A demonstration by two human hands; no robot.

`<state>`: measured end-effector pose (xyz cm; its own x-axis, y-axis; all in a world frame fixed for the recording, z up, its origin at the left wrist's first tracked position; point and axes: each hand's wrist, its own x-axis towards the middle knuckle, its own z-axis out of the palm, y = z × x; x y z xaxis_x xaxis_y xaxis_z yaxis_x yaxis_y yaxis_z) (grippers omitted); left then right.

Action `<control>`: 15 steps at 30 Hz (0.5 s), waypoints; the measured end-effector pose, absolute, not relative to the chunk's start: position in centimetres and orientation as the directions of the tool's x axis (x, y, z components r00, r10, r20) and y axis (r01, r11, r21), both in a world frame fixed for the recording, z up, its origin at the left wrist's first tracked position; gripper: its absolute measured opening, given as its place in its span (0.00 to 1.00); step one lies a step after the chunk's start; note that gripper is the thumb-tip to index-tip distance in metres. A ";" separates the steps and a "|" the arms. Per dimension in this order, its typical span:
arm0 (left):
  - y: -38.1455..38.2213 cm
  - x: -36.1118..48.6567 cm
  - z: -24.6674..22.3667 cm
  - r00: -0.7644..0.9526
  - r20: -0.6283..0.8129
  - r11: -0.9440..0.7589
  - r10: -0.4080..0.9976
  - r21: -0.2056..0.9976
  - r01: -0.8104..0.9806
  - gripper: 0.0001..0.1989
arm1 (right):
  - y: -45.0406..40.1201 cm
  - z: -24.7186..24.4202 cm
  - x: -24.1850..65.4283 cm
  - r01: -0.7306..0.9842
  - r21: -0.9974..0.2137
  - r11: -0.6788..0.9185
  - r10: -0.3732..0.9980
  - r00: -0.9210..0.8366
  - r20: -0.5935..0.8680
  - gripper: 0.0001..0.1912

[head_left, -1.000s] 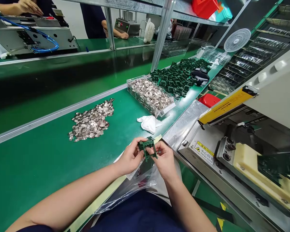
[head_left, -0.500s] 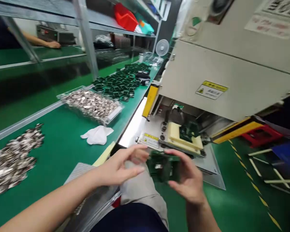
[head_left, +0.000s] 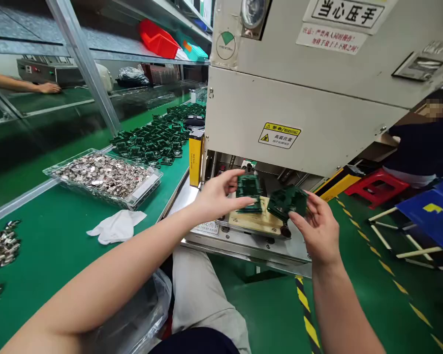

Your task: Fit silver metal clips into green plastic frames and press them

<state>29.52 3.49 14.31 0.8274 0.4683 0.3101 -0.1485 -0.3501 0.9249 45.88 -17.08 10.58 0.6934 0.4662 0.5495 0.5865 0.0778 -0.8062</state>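
Over the machine's front opening, my right hand (head_left: 315, 221) grips a dark green frame-like part (head_left: 288, 201) between thumb and fingers. To its left, my left hand (head_left: 227, 194) has thumb and fingers spread around the left side of another green part (head_left: 249, 189), which is over the cream fixture (head_left: 256, 221). Whether the left fingers grip that part is hard to tell. Both hands are in front of the beige press (head_left: 243, 113), just below its housing.
A clear tray (head_left: 142, 194) of small metal pieces, a white cloth (head_left: 116, 226) and a pile of green parts (head_left: 151, 140) lie on the green table (head_left: 59, 236). Yellow guard bars (head_left: 195, 158) flank the opening. A person's hand (head_left: 49, 88) rests far left; another person sits far right.
The view has turned toward the press. Both hands have moved forward from above the lap to the fixture. The right hand still holds a green part; the left is now around another.
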 end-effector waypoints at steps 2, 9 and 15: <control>4.5 25.0 13.8 0.825 0.280 -0.325 0.491 0.938 -0.125 0.32 | -15.5 11.3 46.6 0.638 -0.769 -0.035 0.599 0.629 0.495 0.32; 6.2 12.4 7.6 0.869 -0.089 -0.322 0.486 0.907 0.272 0.25 | -13.0 12.0 46.7 0.661 -0.740 -0.125 0.790 0.517 0.329 0.31; 6.1 13.9 4.9 0.928 -0.174 -0.318 0.328 0.905 0.282 0.25 | -17.5 9.6 46.3 0.673 -0.663 -0.329 0.558 0.705 0.439 0.35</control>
<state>13.91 6.05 4.85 0.9285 0.3282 -0.1739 0.2819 -0.3178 0.9053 46.30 -17.47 9.65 0.7047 0.5576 0.4387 0.6728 -0.3290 -0.6626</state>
